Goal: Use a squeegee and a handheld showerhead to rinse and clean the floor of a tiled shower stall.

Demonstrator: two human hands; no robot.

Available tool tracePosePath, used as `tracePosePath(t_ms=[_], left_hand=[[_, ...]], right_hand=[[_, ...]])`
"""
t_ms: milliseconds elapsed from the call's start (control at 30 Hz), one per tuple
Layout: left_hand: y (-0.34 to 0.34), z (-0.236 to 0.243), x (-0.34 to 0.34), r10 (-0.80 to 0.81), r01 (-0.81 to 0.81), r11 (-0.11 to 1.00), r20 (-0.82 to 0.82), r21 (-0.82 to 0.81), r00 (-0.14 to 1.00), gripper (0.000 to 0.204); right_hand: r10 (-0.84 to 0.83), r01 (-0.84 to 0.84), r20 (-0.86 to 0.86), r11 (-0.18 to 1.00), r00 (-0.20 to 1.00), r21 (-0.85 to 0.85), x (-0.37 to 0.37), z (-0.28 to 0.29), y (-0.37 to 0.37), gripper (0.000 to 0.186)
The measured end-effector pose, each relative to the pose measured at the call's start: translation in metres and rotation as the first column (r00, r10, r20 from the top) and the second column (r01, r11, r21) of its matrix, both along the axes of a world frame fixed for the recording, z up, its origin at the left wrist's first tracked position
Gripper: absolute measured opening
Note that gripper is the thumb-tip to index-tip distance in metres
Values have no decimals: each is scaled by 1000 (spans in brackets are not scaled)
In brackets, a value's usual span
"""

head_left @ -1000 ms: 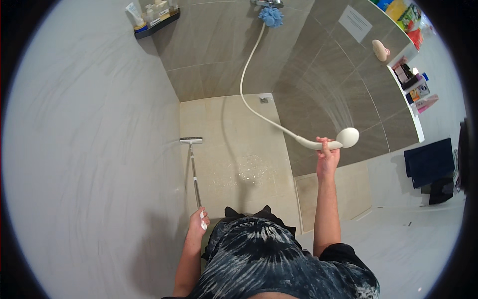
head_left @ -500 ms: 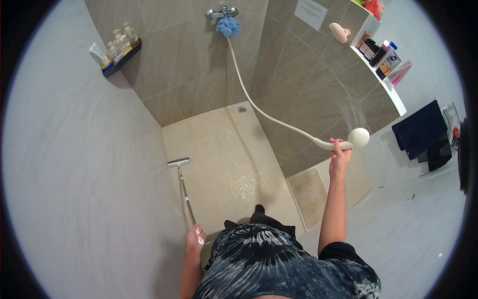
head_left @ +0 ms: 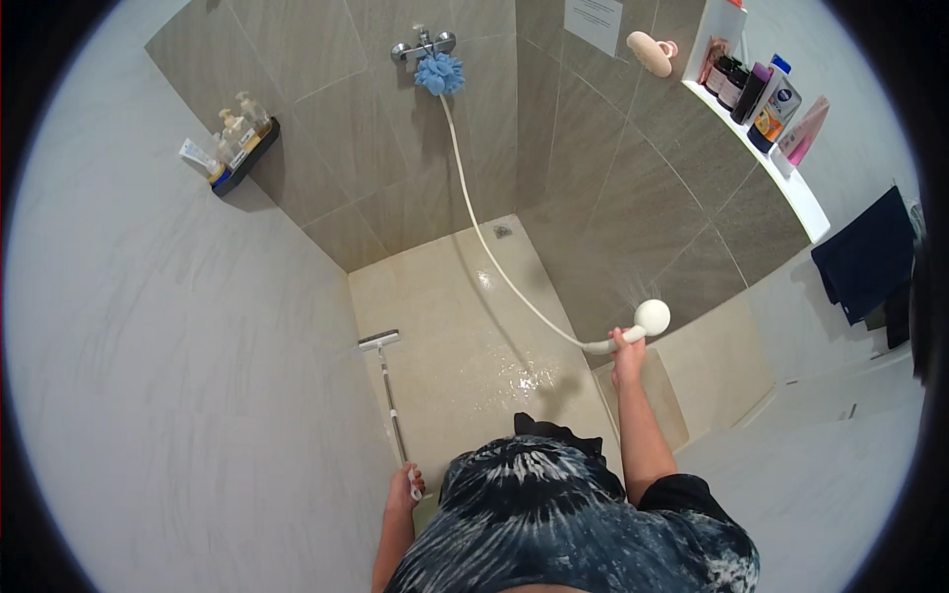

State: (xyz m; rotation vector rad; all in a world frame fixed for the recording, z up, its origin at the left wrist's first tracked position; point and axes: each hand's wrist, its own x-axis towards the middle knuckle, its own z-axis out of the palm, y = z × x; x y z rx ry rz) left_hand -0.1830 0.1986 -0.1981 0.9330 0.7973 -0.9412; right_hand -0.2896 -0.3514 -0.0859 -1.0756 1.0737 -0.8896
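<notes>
My left hand (head_left: 405,482) grips the white handle end of a floor squeegee with a metal pole (head_left: 392,400); its flat head (head_left: 381,339) lies on the wet beige floor (head_left: 450,316) beside the left wall. My right hand (head_left: 628,358) is closed on a white shower head (head_left: 651,317), held out to the right with a fine spray toward the tiled right wall (head_left: 643,227). A white hose (head_left: 499,267) runs from it up to the chrome mixer (head_left: 400,52), where a blue mesh pouf (head_left: 440,74) hangs. A drain (head_left: 502,231) sits at the back corner.
A black corner shelf (head_left: 242,166) holds several bottles at left. A white ledge (head_left: 806,208) carries several toiletries at right, beside a pink oval object (head_left: 651,54) on the wall. Dark towels (head_left: 865,257) hang at far right, above a mat (head_left: 643,400) outside the shower edge.
My right hand and the shower head sit lower in view, their spray fainter. The view has shifted, with fittings, squeegee and floor appearing lower. Both hands keep their grips.
</notes>
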Motion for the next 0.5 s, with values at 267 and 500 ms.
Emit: tracePosePath(t_ms=[267,500], left_hand=[[-25,-5,-8,-109,106,964,0,245,994,22],[-33,-13,-17,-225,223,901,-38,372,974,26]], right_hand=[[20,-44,-76,942,997,-331,18,33,-27,24],[-43,50,25,866,999,-498,41,141,-39,18]])
